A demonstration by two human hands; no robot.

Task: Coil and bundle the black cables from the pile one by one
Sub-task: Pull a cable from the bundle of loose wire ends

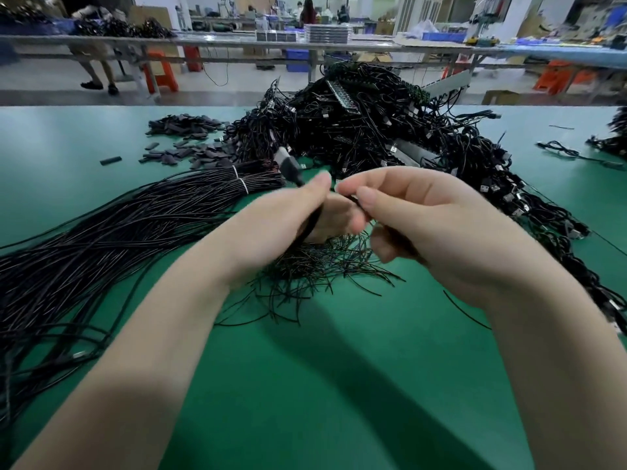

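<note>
My left hand (288, 215) grips a coiled black cable (310, 225), whose USB plug (288, 166) sticks up above my thumb. My right hand (424, 225) pinches a thin black tie (354, 200) right beside the coil. Both hands are held above the green table (322, 368), over a scatter of short black ties (322, 269). A long sheaf of straight black cables (118, 228), banded with white ties, lies at the left. A big pile of bundled black cables (373, 130) rises behind my hands.
Small dark sleeves (183, 144) are scattered at the back left. More bundled cables (543, 212) trail down the right side of the table. A loose cable (563, 151) lies at the far right. Workbenches, orange stools and people stand beyond the table's far edge.
</note>
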